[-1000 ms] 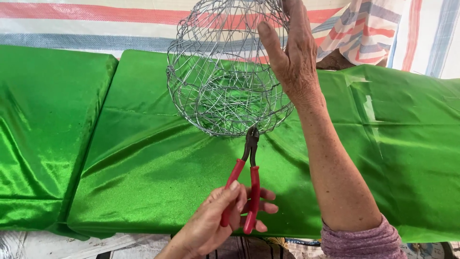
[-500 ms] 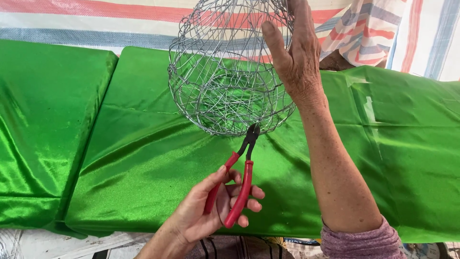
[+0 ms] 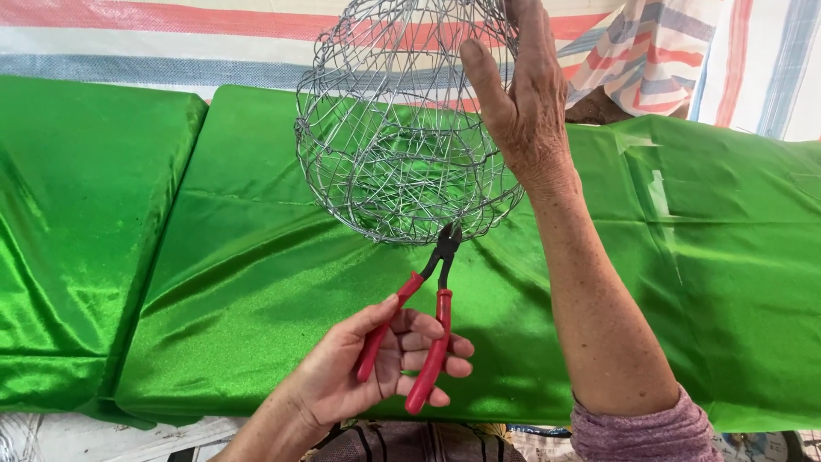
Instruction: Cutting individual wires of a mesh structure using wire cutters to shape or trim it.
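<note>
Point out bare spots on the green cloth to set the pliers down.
Free: left green cushion, and green cloth right of the right hand. Crowded: centre, wire basket over pliers in left hand.

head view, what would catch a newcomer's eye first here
A round silver wire-mesh basket hangs top centre, steadied by the right hand on its right side. Below it, the left hand holds red-handled metal pliers, nose at the basket's lower rim. Shiny green satin cloth covers the surface underneath.
</note>
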